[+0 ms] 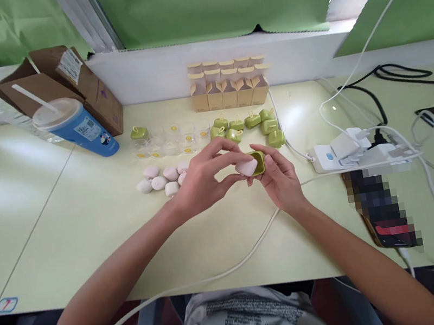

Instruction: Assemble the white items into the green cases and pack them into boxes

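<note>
Toward the left, several pale pink pieces (158, 182) lie loose on the table (84, 205), apparently yet to be dealt with; the left hand (201, 181) has thumb and fingers drawn in on one pink piece (246, 167), at the mouth of an open green case (259, 162) and seemingly not fully inside; the right hand (284, 182) grips that case about its sides. Behind, out to the right, sit other green cases (276, 139); whether they are filled, I cannot tell.

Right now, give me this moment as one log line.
left hand: pinches pink piece | right hand: holds green case | position: piece at case mouth | beyond: other green cases, cartons
</note>
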The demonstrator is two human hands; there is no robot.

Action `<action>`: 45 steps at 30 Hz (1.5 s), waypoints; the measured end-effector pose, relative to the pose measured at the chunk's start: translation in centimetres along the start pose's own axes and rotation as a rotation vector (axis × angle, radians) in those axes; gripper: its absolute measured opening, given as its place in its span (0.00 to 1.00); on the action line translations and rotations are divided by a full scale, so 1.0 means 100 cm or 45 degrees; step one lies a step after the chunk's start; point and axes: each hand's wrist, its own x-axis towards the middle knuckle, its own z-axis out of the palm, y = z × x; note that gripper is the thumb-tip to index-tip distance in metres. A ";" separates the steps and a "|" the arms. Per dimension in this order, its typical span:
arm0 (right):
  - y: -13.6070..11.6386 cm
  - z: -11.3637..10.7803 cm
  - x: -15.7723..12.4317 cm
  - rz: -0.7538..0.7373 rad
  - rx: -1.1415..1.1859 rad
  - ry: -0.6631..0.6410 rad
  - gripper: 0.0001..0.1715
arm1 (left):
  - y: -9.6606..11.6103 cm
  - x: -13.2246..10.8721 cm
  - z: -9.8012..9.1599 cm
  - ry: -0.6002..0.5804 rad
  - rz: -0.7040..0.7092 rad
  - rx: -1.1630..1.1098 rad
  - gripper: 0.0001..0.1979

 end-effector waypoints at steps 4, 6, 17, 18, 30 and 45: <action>0.004 -0.004 0.001 0.018 -0.120 0.070 0.29 | -0.008 -0.004 0.009 -0.038 -0.125 -0.016 0.13; 0.007 -0.007 0.003 0.047 -0.153 0.052 0.29 | -0.014 -0.009 0.018 -0.024 -0.176 -0.056 0.15; 0.020 -0.012 0.008 0.321 -0.210 -0.208 0.44 | -0.041 -0.057 0.059 -0.043 -0.363 -0.271 0.27; 0.020 -0.012 0.008 0.318 -0.223 -0.250 0.43 | -0.042 -0.059 0.058 -0.050 -0.351 -0.260 0.27; 0.029 -0.004 0.005 -0.047 -0.710 -0.097 0.36 | -0.048 -0.068 0.053 0.001 -0.439 0.006 0.29; 0.028 -0.028 0.020 0.082 -0.239 0.052 0.37 | -0.052 -0.068 0.052 0.105 -0.667 -0.510 0.24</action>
